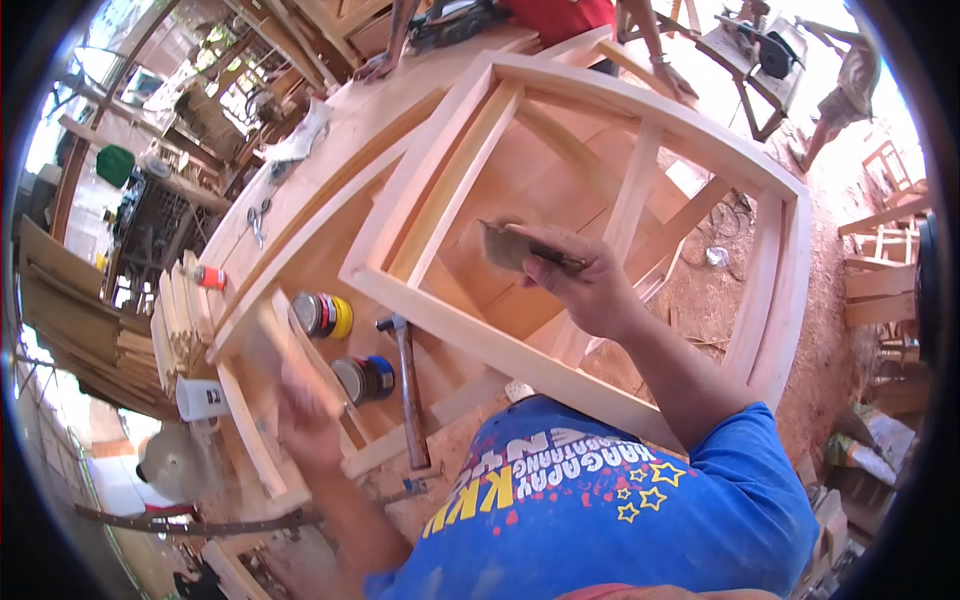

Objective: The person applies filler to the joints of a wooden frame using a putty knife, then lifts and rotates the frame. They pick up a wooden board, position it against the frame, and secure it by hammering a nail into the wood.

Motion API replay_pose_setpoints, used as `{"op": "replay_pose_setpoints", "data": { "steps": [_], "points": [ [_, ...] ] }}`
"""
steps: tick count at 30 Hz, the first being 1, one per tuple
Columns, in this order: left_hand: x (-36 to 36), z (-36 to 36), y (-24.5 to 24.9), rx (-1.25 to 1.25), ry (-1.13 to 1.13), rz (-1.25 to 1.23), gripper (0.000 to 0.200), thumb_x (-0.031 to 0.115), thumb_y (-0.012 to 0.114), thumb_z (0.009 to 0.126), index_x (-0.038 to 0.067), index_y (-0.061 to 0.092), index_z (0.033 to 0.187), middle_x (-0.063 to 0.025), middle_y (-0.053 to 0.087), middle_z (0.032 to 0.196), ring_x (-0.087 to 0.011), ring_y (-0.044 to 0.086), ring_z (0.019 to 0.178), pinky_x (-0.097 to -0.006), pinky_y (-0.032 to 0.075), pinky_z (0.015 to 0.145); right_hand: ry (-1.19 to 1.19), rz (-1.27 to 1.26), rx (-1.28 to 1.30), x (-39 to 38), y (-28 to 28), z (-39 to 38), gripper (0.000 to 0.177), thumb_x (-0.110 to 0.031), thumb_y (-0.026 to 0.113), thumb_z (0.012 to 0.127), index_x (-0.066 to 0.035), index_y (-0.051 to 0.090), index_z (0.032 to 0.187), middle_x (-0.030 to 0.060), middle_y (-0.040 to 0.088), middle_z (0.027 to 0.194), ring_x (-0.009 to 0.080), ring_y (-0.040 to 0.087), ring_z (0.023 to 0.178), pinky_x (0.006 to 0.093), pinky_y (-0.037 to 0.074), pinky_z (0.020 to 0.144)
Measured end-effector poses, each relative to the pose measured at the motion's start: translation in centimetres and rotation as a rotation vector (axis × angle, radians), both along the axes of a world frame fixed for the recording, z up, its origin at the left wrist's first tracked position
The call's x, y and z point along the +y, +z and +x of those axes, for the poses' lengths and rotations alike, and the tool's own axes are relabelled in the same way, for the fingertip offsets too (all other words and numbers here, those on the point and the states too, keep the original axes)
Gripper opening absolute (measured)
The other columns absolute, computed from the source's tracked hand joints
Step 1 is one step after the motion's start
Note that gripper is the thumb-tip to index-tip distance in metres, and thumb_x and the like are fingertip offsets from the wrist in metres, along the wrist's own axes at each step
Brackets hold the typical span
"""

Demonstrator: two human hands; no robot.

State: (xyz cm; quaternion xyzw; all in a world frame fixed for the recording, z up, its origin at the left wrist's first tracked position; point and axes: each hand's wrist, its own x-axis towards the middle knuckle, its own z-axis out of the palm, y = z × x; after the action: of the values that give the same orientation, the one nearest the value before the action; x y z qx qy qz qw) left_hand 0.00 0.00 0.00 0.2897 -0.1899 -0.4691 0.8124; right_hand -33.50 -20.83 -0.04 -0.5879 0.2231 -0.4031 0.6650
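Note:
My right hand (590, 285) is closed on the dark handle of a putty knife (508, 246), its broad blade smeared brown. Beneath it lies a pale wooden frame (500, 345) with several crossbars. My left hand (305, 405) is blurred by motion at the left, over a wooden strip of another frame; its fingers and anything in them cannot be made out. Between the hands are a can with a yellow label (321, 315), a can with a blue band (363, 379) and a hammer (409, 395).
Scissors (258, 222), a small red-labelled container (209, 277) and a white mug (202, 399) are at the left. A person's arm (655, 50) rests by the frame's far side; another person (845, 95) is at the upper right, near a machine on a stand (775, 55).

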Motion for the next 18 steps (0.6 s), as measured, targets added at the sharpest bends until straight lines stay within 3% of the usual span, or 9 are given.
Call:
{"op": "replay_pose_setpoints", "data": {
  "steps": [1, 2, 3, 4, 5, 6, 9, 12, 18],
  "points": [
    [1.4, -0.5, 2.2, -0.022, 0.025, 0.039, 0.063, 0.034, 0.048, 0.109, 0.007, 0.027, 0.162, -0.0143, 0.036, 0.165, -0.0256, 0.040, 0.149, -0.0487, 0.038, 0.121, -0.032, -0.165, -0.010, 0.9, 0.7, 0.8, 0.040, 0.003, 0.061, 0.099, -0.007, 0.065, 0.137, 0.0150, 0.065, 0.132, 0.0307, 0.066, 0.113, 0.0357, 0.053, 0.096],
    [-1.0, -0.6, 3.3, 0.154, -0.101, 0.024, 0.050, 0.030, 0.046, 0.110, 0.008, 0.041, 0.155, -0.0129, 0.053, 0.152, -0.0254, 0.055, 0.137, -0.0477, 0.047, 0.113, -0.061, -0.341, -0.028, 1.4, 1.6, 1.3, 0.041, 0.007, 0.063, 0.096, -0.004, 0.065, 0.135, 0.0154, 0.065, 0.131, 0.0289, 0.066, 0.114, 0.0359, 0.054, 0.094],
    [-7.6, -6.5, -4.4, 0.287, -0.174, -0.124, 0.049, 0.032, 0.047, 0.110, 0.007, 0.044, 0.152, -0.0121, 0.057, 0.147, -0.0255, 0.058, 0.134, -0.0463, 0.049, 0.111, -0.046, -0.539, 0.094, -2.0, 1.8, -3.0, 0.041, 0.008, 0.062, 0.095, -0.003, 0.066, 0.134, 0.0163, 0.065, 0.130, 0.0291, 0.066, 0.114, 0.0361, 0.054, 0.094],
    [-9.3, -6.9, -3.2, 0.240, -0.239, -0.099, 0.048, 0.033, 0.048, 0.110, 0.005, 0.047, 0.148, -0.0113, 0.061, 0.142, -0.0256, 0.061, 0.130, -0.0449, 0.052, 0.109, -0.072, -0.570, 0.031, -1.1, 2.3, -2.2, 0.041, 0.010, 0.062, 0.093, -0.002, 0.066, 0.133, 0.0171, 0.065, 0.129, 0.0292, 0.066, 0.114, 0.0364, 0.054, 0.093],
    [-10.8, -9.0, -0.2, 0.253, -0.191, 0.024, 0.043, 0.036, 0.049, 0.109, 0.006, 0.053, 0.139, -0.0091, 0.069, 0.128, -0.0237, 0.069, 0.116, -0.0403, 0.061, 0.095, -0.112, -0.603, -0.021, -0.4, 2.6, -1.7, 0.042, 0.012, 0.061, 0.092, -0.001, 0.066, 0.131, 0.0180, 0.065, 0.128, 0.0293, 0.066, 0.114, 0.0366, 0.055, 0.093],
    [-11.3, -9.7, 1.5, 0.224, -0.180, 0.141, 0.042, 0.037, 0.051, 0.109, 0.006, 0.055, 0.137, -0.0102, 0.070, 0.126, -0.0226, 0.071, 0.111, -0.0369, 0.064, 0.089, -0.149, -0.605, -0.040, 0.1, 2.8, -1.4, 0.043, 0.013, 0.062, 0.091, -0.001, 0.067, 0.131, 0.0182, 0.065, 0.128, 0.0301, 0.066, 0.114, 0.0370, 0.055, 0.093],
    [-13.8, -13.9, 3.0, 0.148, -0.123, 0.315, 0.041, 0.037, 0.051, 0.109, 0.006, 0.056, 0.135, -0.0110, 0.070, 0.124, -0.0227, 0.072, 0.110, -0.0364, 0.065, 0.088, -0.264, -0.689, -0.025, 0.1, 3.0, -2.9, 0.048, 0.015, 0.064, 0.086, -0.003, 0.068, 0.130, 0.0186, 0.063, 0.127, 0.0326, 0.066, 0.113, 0.0382, 0.055, 0.092],
    [-14.9, -16.0, 2.8, 0.137, -0.215, 0.306, 0.045, 0.039, 0.051, 0.109, 0.004, 0.053, 0.137, -0.0105, 0.067, 0.129, -0.0253, 0.069, 0.116, -0.0404, 0.061, 0.095, -0.351, -0.820, 0.024, 0.7, 2.9, -3.7, 0.057, 0.012, 0.073, 0.078, -0.010, 0.070, 0.130, 0.0166, 0.061, 0.128, 0.0341, 0.064, 0.111, 0.0409, 0.055, 0.091],
    [-15.2, -17.6, 3.3, 0.004, -0.234, 0.381, 0.049, 0.041, 0.047, 0.110, 0.003, 0.051, 0.140, -0.0113, 0.066, 0.132, -0.0264, 0.067, 0.119, -0.0429, 0.058, 0.099, -0.387, -0.956, 0.143, 0.7, 0.4, -3.2, 0.055, 0.005, 0.081, 0.075, -0.014, 0.072, 0.126, 0.0113, 0.061, 0.127, 0.0331, 0.062, 0.108, 0.0422, 0.053, 0.092]
  ]
}}
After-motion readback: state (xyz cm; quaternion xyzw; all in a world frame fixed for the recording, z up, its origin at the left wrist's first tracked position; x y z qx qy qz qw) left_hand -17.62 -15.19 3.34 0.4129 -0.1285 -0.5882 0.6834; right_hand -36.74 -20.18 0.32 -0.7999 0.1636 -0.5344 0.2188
